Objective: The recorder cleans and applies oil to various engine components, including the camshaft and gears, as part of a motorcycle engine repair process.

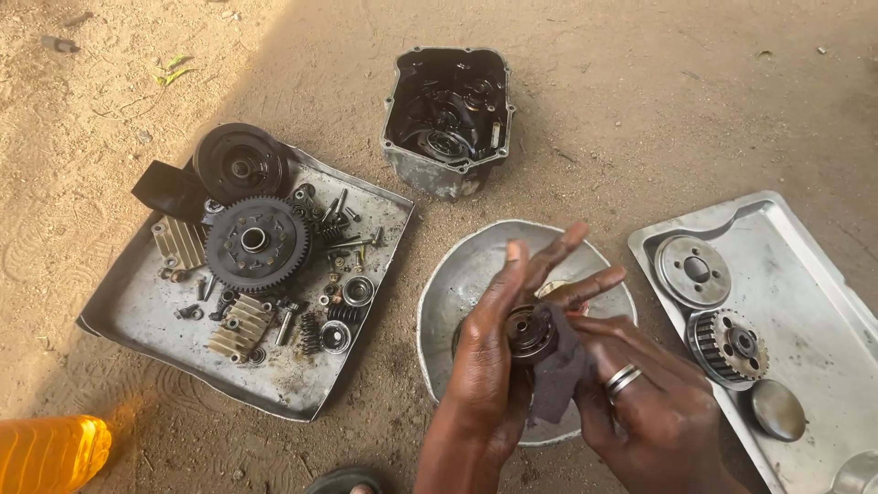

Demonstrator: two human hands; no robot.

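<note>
While left hand (489, 352) cups small round metal hub (530, 334), fingers half straightened, right hand (640, 393) closed on dark rag (560, 361) pressed beside hub, above metal bowl (457, 284). We judge wiping step; next: turn hub, reach unwiped face.

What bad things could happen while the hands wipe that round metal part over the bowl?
The round metal part looks oily, and the left hand holds it while the right hand rubs with a dark rag. It might slip into the metal bowl or onto the sandy ground and pick up grit. The small bolts and springs lie loose on the bent metal sheet; a bump could scatter them into the sand.
</note>
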